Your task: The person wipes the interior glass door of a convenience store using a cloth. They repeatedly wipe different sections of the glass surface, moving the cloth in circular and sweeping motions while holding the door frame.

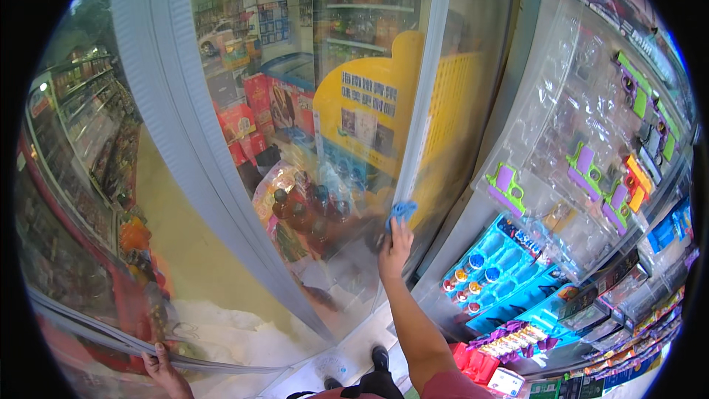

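Observation:
A crumpled blue cloth [402, 211] is in my right hand [395, 248], pressed against the upright metal strip [416, 138] of a glass panel. Bottles [313, 205] and a yellow display board [360, 105] show behind the glass. At the lower left, my left hand [166, 372] grips the thin metal door frame [119, 342], its thumb over the edge. A wide grey metal upright [183, 122] stands between the two hands.
To the right hang toy guns [505, 188] in clear plastic packs. Below them is a blue blister card [487, 274] with small cups, beside packaged goods [515, 338]. Shelves of goods [83, 122] appear at the left. My shoe [380, 357] is on the pale floor.

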Demonstrator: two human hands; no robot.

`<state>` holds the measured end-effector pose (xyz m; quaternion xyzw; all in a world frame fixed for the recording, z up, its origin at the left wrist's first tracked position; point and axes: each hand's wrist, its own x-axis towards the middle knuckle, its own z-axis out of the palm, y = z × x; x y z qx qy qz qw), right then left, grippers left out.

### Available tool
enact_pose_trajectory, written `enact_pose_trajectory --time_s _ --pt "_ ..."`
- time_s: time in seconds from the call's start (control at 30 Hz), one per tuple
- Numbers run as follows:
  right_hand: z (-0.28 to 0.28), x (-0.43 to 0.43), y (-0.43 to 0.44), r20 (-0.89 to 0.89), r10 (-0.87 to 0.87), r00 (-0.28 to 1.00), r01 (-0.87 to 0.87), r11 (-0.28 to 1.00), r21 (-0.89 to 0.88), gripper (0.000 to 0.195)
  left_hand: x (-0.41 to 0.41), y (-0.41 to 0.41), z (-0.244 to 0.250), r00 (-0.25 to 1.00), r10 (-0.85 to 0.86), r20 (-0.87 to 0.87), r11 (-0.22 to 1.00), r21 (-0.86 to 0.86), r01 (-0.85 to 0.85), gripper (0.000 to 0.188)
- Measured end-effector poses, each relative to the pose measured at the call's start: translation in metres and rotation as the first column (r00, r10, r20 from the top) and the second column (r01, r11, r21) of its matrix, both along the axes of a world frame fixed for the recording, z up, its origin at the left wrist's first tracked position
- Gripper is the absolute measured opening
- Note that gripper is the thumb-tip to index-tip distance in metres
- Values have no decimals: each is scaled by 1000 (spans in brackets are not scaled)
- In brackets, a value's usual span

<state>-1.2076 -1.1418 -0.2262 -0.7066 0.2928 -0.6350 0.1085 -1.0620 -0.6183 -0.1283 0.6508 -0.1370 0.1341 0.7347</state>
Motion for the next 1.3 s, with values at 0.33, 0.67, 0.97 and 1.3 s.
enact_pose_trajectory --time_s 0.33,0.67,0.97,1.3 --pt "413 7 -66 114 -39 993 104 757 -645 47 4 3 -18 991 125 40 990 56 -128 16" --pt "87 -21 -76 -237 68 969 -164 895 -415 31 25 18 -49 973 209 99 973 77 -216 22" --pt "222 -8 -102 -107 235 966 -249 731 -635 33 55 6 -76 672 668 319 662 157 -733 62" --pt "558 20 -111 115 29 993 64 682 -728 41 15 -5 -70 594 743 309 543 241 -804 76"
